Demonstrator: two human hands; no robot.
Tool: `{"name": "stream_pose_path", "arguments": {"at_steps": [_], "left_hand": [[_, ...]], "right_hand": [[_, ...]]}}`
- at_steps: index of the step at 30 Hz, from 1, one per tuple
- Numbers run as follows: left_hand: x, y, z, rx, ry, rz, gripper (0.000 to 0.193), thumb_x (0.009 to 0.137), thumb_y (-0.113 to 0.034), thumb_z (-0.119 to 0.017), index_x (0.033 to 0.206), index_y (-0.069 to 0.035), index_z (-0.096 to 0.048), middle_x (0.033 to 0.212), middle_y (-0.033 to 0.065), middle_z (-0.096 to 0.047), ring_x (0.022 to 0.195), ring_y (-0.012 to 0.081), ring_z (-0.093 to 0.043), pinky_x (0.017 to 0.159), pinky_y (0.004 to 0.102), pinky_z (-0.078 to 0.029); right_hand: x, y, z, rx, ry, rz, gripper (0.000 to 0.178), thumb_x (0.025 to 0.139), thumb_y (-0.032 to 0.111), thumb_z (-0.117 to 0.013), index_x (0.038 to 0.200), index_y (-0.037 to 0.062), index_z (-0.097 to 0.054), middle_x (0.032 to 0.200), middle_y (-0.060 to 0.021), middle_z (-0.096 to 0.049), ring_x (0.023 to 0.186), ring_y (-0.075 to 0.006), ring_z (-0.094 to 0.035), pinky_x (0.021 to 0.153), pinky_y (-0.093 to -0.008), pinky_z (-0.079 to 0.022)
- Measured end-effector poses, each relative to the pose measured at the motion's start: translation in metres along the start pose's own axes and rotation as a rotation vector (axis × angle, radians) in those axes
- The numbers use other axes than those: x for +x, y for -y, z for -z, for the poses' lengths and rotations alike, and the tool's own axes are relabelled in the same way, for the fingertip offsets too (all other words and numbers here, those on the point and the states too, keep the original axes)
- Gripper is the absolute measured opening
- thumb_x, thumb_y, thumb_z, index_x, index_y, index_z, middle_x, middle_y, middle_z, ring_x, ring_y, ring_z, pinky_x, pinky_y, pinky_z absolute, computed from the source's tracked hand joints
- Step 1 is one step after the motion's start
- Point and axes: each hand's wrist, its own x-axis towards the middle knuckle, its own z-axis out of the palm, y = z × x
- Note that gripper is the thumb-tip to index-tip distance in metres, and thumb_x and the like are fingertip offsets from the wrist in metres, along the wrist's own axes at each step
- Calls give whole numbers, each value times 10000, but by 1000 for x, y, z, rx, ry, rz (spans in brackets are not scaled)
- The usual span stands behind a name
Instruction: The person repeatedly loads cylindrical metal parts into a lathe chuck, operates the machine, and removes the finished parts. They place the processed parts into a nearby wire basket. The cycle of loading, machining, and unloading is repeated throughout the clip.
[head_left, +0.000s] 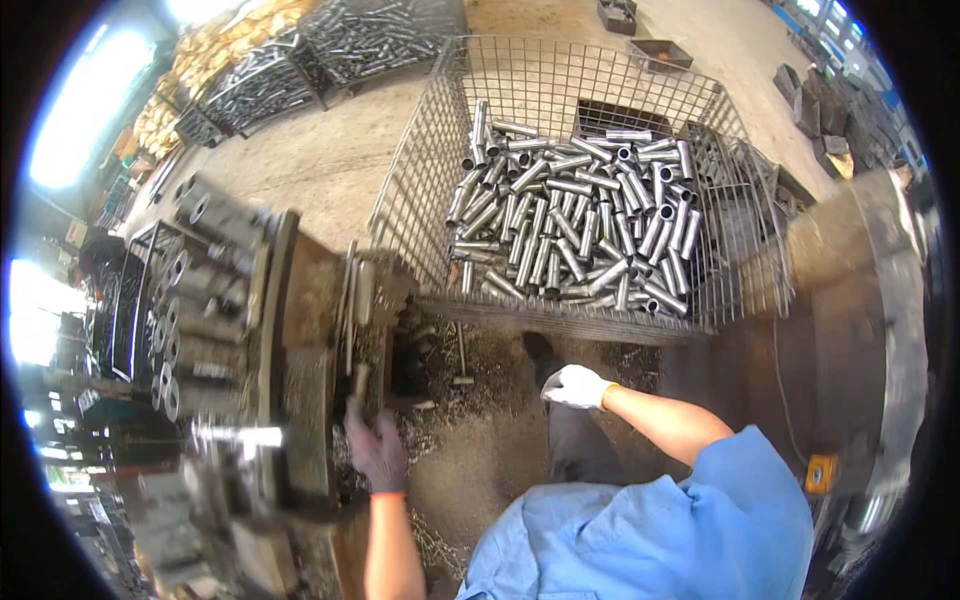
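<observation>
My left hand (377, 452), in a dark greyish glove and blurred, is beside a machine (305, 370) on my left. Its fingers look apart, with the tips close to the lower end of a short upright handle (361, 382); whether they touch it is unclear. In a white glove, my right hand (577, 387) lies over my dark trouser leg with its fingers drooping forward and nothing visible in it. Ahead stands a wire mesh basket (590, 322) with many short shiny metal tubes (570, 215) heaped inside.
Large metal cylinders (205, 340) are stacked at the left. A small hammer-like tool (462, 365) and metal chips lie on the floor. More tubes fill racks (320, 60) at the far left. On the right stand a large blurred metal housing (840, 300) and a yellow box (821, 473).
</observation>
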Motion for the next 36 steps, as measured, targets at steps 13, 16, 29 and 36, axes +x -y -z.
{"name": "stream_pose_path", "arguments": {"at_steps": [13,16,29,36], "left_hand": [[392,-128,-255,853,373,68,716,897,-325,-812,1488,-92,-482,1108,120,-794,932,348,-783,781,483,-606],[384,-107,-249,828,271,36,629,914,-211,-781,1463,-66,-510,972,100,-799,873,292,-786,807,414,-609],[390,-107,-247,672,357,-129,762,858,-294,-845,1446,30,-484,939,140,-756,740,296,-773,650,393,-628],[403,-130,-251,762,473,104,807,892,-362,-802,1539,-37,-444,1089,187,-777,845,374,-770,764,500,-611]], "right_hand": [[431,-185,130,-412,143,-152,540,882,222,-696,1407,114,-633,1354,-257,-657,1179,-397,-709,934,-493,-610],[541,-216,98,-560,255,-196,415,877,145,-689,1288,105,-724,1369,-252,-653,1115,-384,-741,863,-496,-631],[528,-226,67,-627,333,-12,331,945,127,-604,1203,-49,-714,1101,-293,-736,980,-423,-756,819,-509,-620],[397,-77,158,-445,24,150,220,892,117,-634,1048,-31,-680,1138,-301,-651,978,-437,-694,794,-520,-610]]}}
